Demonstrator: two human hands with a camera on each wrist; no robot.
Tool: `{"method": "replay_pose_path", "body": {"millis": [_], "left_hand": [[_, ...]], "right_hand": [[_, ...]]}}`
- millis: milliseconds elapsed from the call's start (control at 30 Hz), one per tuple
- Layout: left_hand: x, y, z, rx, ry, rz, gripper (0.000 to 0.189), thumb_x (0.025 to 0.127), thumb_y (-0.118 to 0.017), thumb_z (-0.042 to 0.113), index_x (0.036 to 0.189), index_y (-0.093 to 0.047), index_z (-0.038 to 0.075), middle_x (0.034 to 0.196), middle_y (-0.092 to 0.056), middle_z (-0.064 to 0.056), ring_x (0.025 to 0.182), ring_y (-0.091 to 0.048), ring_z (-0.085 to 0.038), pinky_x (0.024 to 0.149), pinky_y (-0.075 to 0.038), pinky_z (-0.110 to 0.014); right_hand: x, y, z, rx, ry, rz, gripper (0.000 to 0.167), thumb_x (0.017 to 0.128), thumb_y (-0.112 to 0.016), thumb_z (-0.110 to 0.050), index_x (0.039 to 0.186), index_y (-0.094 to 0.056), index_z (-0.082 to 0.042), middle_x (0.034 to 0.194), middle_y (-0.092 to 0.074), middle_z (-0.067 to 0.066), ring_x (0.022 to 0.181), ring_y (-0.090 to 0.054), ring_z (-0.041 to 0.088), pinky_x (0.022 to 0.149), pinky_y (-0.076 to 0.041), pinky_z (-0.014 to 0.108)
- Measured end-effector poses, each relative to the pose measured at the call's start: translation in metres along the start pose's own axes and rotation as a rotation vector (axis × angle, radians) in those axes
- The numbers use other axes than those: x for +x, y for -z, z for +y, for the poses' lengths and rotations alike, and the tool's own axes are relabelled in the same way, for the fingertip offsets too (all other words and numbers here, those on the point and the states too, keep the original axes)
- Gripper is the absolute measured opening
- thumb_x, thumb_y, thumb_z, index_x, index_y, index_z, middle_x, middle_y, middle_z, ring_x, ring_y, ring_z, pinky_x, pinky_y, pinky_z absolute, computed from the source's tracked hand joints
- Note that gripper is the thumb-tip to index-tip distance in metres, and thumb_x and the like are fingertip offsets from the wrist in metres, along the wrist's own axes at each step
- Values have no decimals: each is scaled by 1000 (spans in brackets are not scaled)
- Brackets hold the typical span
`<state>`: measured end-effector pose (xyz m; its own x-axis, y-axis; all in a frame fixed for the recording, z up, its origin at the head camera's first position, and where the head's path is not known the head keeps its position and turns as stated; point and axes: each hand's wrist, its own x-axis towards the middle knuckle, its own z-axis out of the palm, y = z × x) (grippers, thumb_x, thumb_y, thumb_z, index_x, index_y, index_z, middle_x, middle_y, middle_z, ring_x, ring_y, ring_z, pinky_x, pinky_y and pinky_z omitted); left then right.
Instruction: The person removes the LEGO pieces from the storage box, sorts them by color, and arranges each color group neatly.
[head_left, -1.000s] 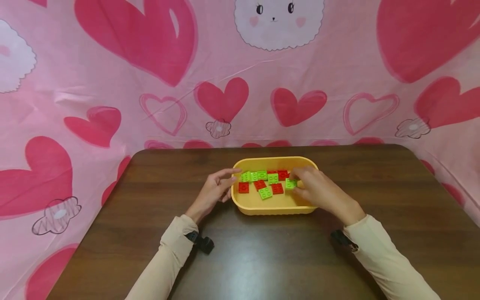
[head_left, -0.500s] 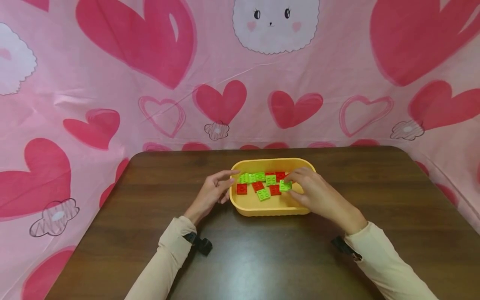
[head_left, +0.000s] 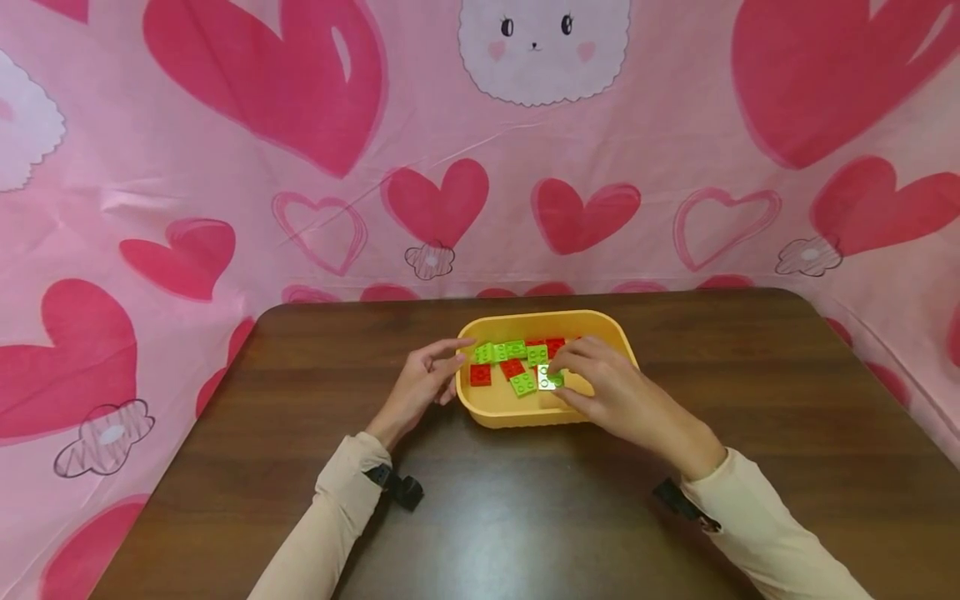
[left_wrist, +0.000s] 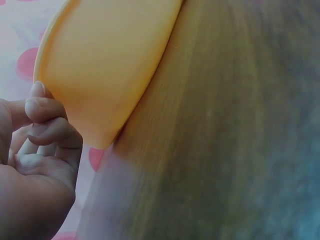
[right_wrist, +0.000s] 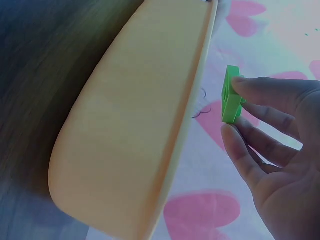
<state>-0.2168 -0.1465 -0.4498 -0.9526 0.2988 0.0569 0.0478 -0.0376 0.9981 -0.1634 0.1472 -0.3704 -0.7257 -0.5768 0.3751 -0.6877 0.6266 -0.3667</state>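
A yellow tub (head_left: 517,421) holds several flat square bricks, some lime green and some red (head_left: 481,375). My left hand (head_left: 420,385) grips the tub's left end; thumb and index finger lie at the rim, other fingers curl outside, as the left wrist view also shows. Over the middle of the tub, my right hand (head_left: 626,392) pinches a green toy brick (right_wrist: 231,95) between thumb and fingertips. In the right wrist view that brick stands above the rim, tilted on edge. The right hand covers part of the tub's right side and any bricks behind it.
The tub stands near the far side of a dark brown wooden table (head_left: 480,517). Behind it hangs a pink cloth (head_left: 510,133) with heart prints. A small black device is strapped to each wrist.
The right hand has carried the green brick leftward, from the tub's right side to over the middle bricks. The left hand keeps its place at the left end.
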Motion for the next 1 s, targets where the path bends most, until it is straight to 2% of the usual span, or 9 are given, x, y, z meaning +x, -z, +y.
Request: {"method": "replay_pose_path", "body": {"millis": [333,500,767,867,1000], "left_hand": [[1,0,-2,30,-19,62,36,100,-62,18,133,-61,2,61,-53,-7,46,-43,-14,43,-37,-23],[1,-1,-3,31,-26,78,36,100,-62,20,132,-62,4,59,-52,-8,45,-42,-14,42,-36,-22],[-1,0,-4,24,-13,79,35,101,-61,21,133,-62,6,58,-51,-6,44,-42,-13,41,-37,-19],[-1,-1,-4,18,-9,77,36,101,-61,21,133,-62,7,59,-51,-7,44,-42,-13,41,-37,-19],[0,-1,-3,8,-7,71,36,101,-60,21,134,-62,7,59,-50,-8,45,-42,-13,41,-37,-19]], "right_hand": [[-2,-11,-17,-9,141,31,27,75,-88,-12,95,-71,-12,104,-65,1,101,-60,17,91,-55,37],[-3,-22,-28,86,190,-18,23,79,-85,-14,96,-69,-13,102,-64,-3,99,-59,13,89,-54,33],[-8,-43,-44,218,129,-187,15,85,-79,-10,95,-68,-14,99,-61,-6,87,-58,10,77,-52,22],[-10,-50,-49,224,91,-256,12,87,-77,-8,94,-68,-13,97,-60,-6,83,-57,7,74,-51,19],[-12,-58,-52,174,35,-298,12,88,-75,-5,96,-69,-10,98,-60,-3,82,-57,5,73,-52,20]]}}
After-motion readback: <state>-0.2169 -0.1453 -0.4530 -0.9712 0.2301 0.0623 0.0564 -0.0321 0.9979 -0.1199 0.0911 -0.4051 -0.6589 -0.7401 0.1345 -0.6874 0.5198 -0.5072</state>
